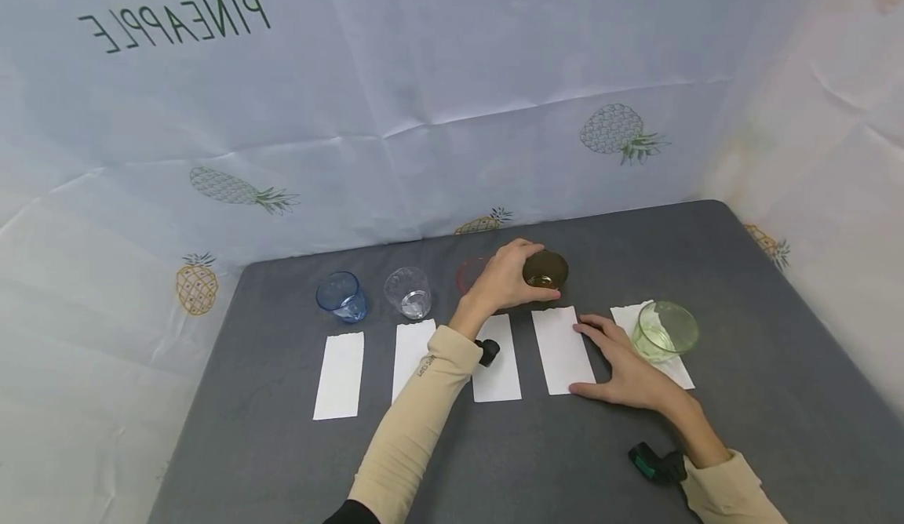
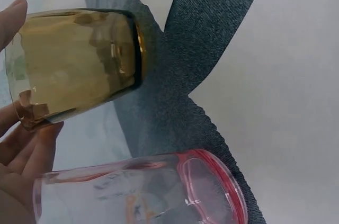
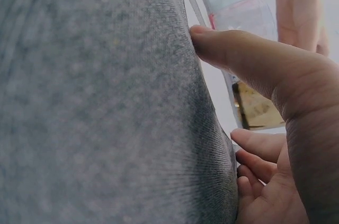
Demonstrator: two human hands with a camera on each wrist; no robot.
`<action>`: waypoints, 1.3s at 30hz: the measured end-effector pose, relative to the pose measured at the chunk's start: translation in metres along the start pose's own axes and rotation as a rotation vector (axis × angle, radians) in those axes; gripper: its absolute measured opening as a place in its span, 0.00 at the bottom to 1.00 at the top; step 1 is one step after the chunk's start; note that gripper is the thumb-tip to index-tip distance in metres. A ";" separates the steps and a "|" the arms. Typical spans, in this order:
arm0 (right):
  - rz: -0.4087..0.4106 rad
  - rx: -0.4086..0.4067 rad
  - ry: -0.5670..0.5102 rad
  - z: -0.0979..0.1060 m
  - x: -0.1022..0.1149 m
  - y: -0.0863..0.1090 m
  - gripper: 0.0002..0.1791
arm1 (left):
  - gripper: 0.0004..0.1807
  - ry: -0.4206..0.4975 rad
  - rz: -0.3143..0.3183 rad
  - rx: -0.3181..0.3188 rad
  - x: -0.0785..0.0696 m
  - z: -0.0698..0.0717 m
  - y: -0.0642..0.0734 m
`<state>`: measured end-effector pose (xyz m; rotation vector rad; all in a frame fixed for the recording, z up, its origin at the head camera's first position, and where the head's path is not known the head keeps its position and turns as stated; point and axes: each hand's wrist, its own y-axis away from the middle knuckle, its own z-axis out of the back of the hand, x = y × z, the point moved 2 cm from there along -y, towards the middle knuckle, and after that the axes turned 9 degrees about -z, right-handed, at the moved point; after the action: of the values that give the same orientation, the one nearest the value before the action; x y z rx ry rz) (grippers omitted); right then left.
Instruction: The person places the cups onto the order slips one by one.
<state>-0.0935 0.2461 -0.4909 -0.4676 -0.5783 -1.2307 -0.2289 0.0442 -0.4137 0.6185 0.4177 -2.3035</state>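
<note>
My left hand [image 1: 503, 277] grips an amber glass [image 1: 548, 270] at the back of the table, thumb on the near side and fingers round the far side. In the left wrist view, the amber glass [image 2: 79, 68] lies between thumb and fingertips. Beside it is a clear glass with a red tint [image 2: 143, 189], mostly hidden behind the left hand in the head view. My right hand [image 1: 631, 371] is spread with straight fingers at the right edge of a white paper strip [image 1: 563, 351], thumb at its near corner and fingertips near its far end.
A blue glass [image 1: 342, 298] and a clear glass [image 1: 410, 292] stand at the left behind paper strips. A green glass [image 1: 664, 332] stands on a paper strip right of my right hand. A patterned cloth [image 1: 424, 53] hangs behind the grey table [image 1: 247, 383].
</note>
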 end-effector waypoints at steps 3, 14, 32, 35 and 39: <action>0.002 -0.006 0.002 0.000 0.001 0.000 0.51 | 0.46 0.004 -0.022 -0.033 -0.003 0.002 0.002; 0.010 -0.001 -0.002 -0.002 -0.002 0.000 0.52 | 0.44 0.082 -0.139 -0.153 -0.015 0.006 0.012; 0.023 0.017 -0.006 -0.001 -0.003 -0.001 0.53 | 0.43 0.212 -0.183 -0.198 -0.024 -0.001 0.028; 0.031 0.022 -0.010 -0.002 -0.004 -0.002 0.53 | 0.42 0.235 -0.186 -0.193 -0.026 -0.002 0.032; 0.026 0.030 -0.012 -0.001 -0.003 -0.001 0.54 | 0.42 0.234 -0.201 -0.190 -0.028 -0.004 0.036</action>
<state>-0.0953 0.2476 -0.4940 -0.4558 -0.5985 -1.1932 -0.1848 0.0363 -0.4059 0.7826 0.8335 -2.3489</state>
